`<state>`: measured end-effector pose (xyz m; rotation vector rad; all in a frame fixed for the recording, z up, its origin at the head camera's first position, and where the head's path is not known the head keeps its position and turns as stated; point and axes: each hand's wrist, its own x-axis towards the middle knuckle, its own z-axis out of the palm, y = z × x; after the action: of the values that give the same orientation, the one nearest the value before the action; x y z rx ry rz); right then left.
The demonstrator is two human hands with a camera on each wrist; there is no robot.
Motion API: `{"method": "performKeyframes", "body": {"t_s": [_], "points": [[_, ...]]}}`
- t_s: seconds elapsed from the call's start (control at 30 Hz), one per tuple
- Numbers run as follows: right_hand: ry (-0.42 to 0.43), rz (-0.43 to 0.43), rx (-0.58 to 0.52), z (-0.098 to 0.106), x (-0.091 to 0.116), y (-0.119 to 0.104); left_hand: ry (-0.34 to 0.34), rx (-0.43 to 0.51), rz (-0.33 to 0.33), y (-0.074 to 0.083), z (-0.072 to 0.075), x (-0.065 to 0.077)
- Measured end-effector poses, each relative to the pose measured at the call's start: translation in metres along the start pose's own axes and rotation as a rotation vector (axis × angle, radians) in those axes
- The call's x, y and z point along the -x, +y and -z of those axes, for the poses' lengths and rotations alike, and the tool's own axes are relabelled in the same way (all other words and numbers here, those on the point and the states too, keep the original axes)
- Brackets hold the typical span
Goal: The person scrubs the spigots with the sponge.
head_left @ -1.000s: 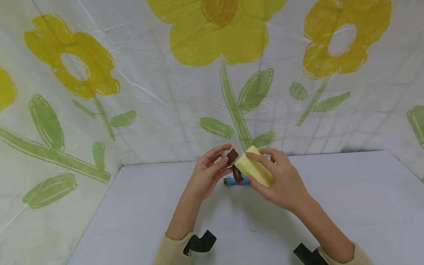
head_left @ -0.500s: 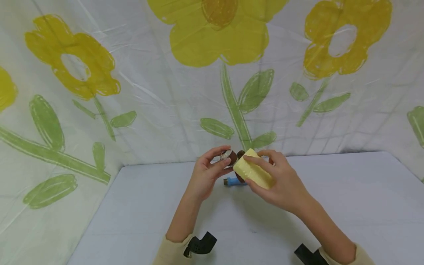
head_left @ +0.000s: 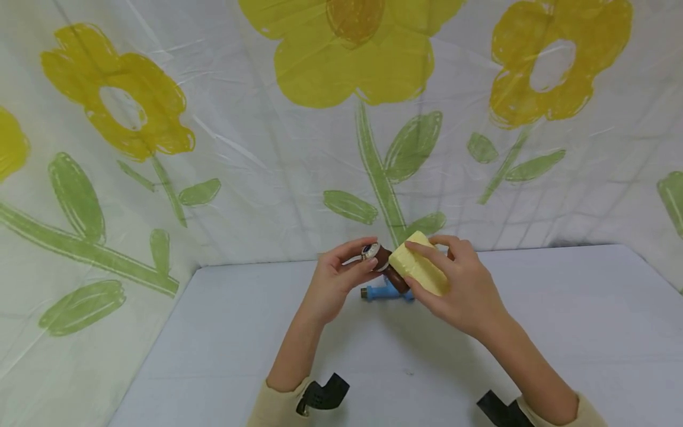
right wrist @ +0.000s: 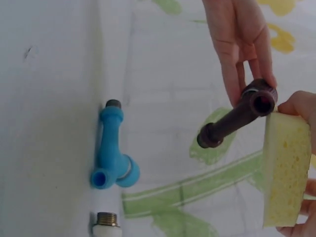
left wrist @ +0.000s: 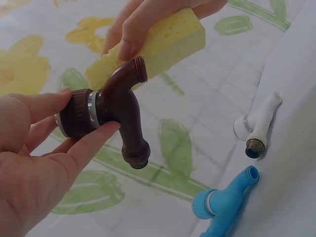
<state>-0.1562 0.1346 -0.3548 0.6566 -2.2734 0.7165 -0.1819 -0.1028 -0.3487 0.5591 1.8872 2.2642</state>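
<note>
A dark brown faucet [left wrist: 129, 106] with a ribbed knob and a silver ring is held up above the table. My left hand [head_left: 336, 277] grips it by the knob, thumb and fingers around that end. In my right hand [head_left: 463, 284] is a yellow sponge [head_left: 420, 265], pinched between thumb and fingers. The sponge lies close against the faucet's body; in the left wrist view it is behind the faucet's curved spout, and in the right wrist view its top corner meets the faucet near the spout opening [right wrist: 263, 102].
Below the hands a blue faucet [right wrist: 111, 150] lies on the white table [head_left: 224, 344]. Beside it is a white faucet [left wrist: 261, 126] with a brass-coloured threaded end, hidden in the head view. A flower-printed sheet [head_left: 267, 178] hangs behind the table.
The brown faucet has turned in my left hand, so its long end now points down to the right. My right hand has shifted the sponge slightly to the right and up.
</note>
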Motion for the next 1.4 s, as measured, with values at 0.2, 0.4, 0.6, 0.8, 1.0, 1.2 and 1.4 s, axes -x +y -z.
{"method": "performKeyframes", "body": {"t_s": [0.2,0.4,0.6,0.8,1.0,1.2,1.4], "points": [[0.002,0.03,-0.01,0.002,0.0,0.002,0.034,-0.006,0.016,-0.001,-0.002,0.0],[-0.021,0.059,-0.015,0.006,-0.002,0.001,0.042,-0.014,0.012,-0.001,-0.003,0.0],[-0.066,0.061,0.0,0.011,-0.002,-0.004,0.046,-0.05,-0.008,0.0,-0.005,0.001],[-0.094,0.104,-0.001,0.009,0.0,-0.013,0.084,-0.086,-0.021,0.001,-0.008,0.001],[-0.134,0.171,-0.005,0.011,-0.001,-0.015,0.148,-0.103,-0.025,-0.001,-0.009,-0.001],[-0.124,0.162,0.026,0.02,-0.004,-0.008,0.183,-0.068,-0.026,-0.003,-0.009,-0.002],[-0.108,0.163,0.012,0.016,-0.002,-0.008,0.164,-0.076,-0.02,-0.003,-0.01,-0.002]]}}
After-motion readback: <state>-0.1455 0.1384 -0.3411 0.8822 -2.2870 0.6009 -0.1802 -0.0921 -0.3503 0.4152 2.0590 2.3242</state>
